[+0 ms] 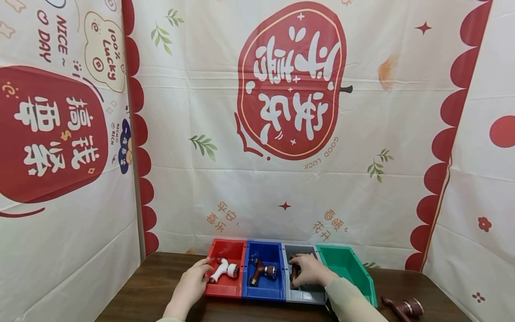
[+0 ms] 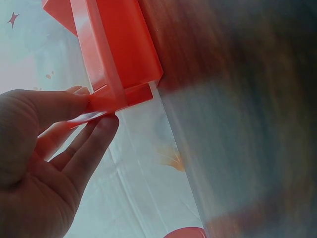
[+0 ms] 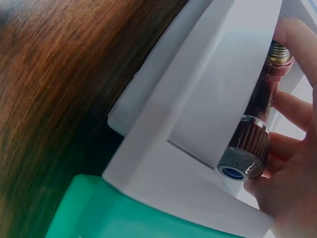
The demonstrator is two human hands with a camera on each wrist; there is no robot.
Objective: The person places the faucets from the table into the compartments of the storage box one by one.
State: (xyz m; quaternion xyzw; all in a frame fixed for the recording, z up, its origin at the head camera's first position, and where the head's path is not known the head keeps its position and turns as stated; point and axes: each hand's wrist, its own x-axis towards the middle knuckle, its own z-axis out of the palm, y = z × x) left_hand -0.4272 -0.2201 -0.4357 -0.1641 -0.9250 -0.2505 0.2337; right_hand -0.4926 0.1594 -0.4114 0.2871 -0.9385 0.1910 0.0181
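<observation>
My left hand [image 1: 190,285] pinches the rim of a red bin [image 2: 94,44] between thumb and fingers at its left side. A white tap [image 1: 222,270] lies inside that bin. Beside it, a blue bin [image 1: 263,293] holds a brown tap [image 1: 259,271]. My right hand [image 1: 313,270] reaches into the grey bin [image 1: 306,297], its fingers curled about a dark brown tap [image 3: 257,109]. In the right wrist view, the tap's threaded brass end and ribbed knob show, while the hand covers part of it in the head view.
At the right end of the row stands a green bin [image 1: 342,261]. Another brown tap [image 1: 407,307] lies on the dark wooden table [image 1: 132,290], right of the bins. Printed cloth [image 1: 241,192] hangs behind the table and at both sides.
</observation>
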